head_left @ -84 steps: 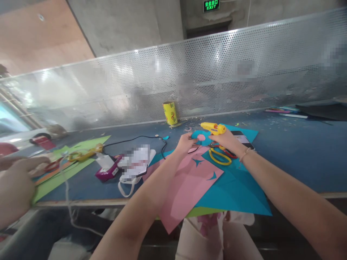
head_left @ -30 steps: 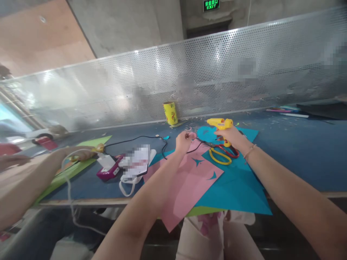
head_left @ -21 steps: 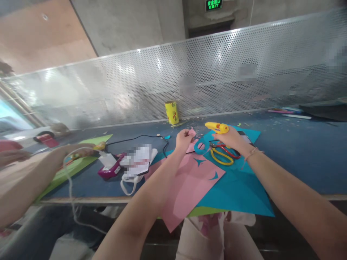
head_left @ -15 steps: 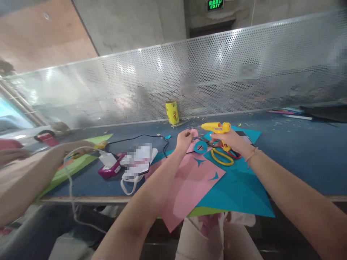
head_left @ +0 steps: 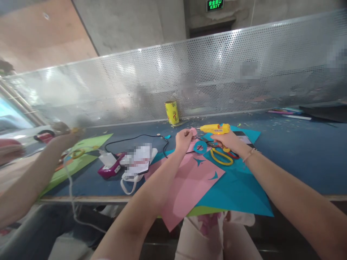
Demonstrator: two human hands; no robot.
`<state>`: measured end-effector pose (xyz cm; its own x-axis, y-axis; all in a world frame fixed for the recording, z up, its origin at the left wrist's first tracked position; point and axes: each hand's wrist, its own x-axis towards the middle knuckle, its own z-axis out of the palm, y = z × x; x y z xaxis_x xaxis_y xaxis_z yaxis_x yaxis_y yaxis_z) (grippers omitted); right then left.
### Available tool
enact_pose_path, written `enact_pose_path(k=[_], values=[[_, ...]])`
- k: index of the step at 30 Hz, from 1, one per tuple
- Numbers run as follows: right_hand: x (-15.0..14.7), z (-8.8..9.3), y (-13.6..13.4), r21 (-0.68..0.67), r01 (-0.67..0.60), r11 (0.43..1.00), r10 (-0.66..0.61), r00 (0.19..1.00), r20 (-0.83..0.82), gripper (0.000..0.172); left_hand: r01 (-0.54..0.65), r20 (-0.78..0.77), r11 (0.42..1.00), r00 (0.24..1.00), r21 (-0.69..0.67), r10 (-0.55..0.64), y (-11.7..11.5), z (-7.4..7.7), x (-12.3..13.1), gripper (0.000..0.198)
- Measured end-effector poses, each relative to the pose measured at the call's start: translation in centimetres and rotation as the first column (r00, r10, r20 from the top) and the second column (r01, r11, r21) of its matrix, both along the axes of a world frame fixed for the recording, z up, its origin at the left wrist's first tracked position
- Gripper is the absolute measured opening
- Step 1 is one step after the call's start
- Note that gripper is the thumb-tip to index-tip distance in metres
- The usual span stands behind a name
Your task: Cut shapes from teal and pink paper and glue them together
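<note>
My right hand [head_left: 229, 139] is wrapped round the handle of a yellow hot glue gun [head_left: 214, 128], whose nozzle points left. Between the fingers of my left hand [head_left: 183, 140] is a small pink paper piece [head_left: 193, 132], close to the nozzle tip. Whether the two touch is too small to tell. Below my hands lie a blue paper ring [head_left: 200, 147] and scissors with yellow handles [head_left: 221, 157]. Under them are a pink paper sheet [head_left: 187, 184] with blue scraps on it and a blue paper sheet [head_left: 238, 191].
A purple power strip [head_left: 110, 171] with a white plug and a phone [head_left: 138, 160] lie left of my forearm. A yellow can-like container [head_left: 172, 112] stands by the perforated metal panel [head_left: 151, 79]. A co-worker's arm [head_left: 46, 162] reaches over green paper [head_left: 67, 171]. Pens [head_left: 292, 111] lie far right.
The glue gun has tipped slightly and its nozzle now sits nearer the pink paper piece. My left hand has shifted slightly left. The co-worker's hand has moved away from the green paper, farther back.
</note>
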<state>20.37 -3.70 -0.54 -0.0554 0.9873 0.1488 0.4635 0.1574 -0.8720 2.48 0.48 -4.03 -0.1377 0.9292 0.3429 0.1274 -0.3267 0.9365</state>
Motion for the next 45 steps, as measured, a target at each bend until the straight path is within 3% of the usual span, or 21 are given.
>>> enact_pose_path(k=[12, 19, 35, 40, 45], values=[[-0.1, -0.4, 0.5, 0.004, 0.048, 0.999, -0.048, 0.997, 0.065, 0.018, 0.022, -0.020, 0.999, 1.000, 0.047, -0.021, -0.2, -0.1, 0.2, 0.012], [0.0, -0.7, 0.7, 0.019, 0.101, 0.995, -0.101, 0.995, -0.011, 0.016, 0.007, -0.020, 0.999, 1.000, 0.041, -0.007, -0.5, 0.2, 0.4, 0.012], [-0.2, -0.4, 0.3, 0.023, 0.058, 0.998, -0.058, 0.998, 0.011, 0.012, 0.011, -0.031, 0.998, 0.999, 0.065, -0.009, -0.5, 0.4, 0.3, 0.013], [-0.1, -0.8, 0.6, -0.016, -0.006, 1.000, 0.005, 0.998, -0.057, 0.020, -0.017, -0.065, 0.997, 0.998, 0.070, 0.022, -0.3, 0.2, 0.2, 0.012], [-0.2, -1.1, 0.9, -0.016, -0.157, 0.987, 0.151, 0.970, -0.191, 0.020, -0.096, -0.142, 0.990, 0.984, 0.103, 0.110, 0.3, -0.3, -0.3, 0.015]])
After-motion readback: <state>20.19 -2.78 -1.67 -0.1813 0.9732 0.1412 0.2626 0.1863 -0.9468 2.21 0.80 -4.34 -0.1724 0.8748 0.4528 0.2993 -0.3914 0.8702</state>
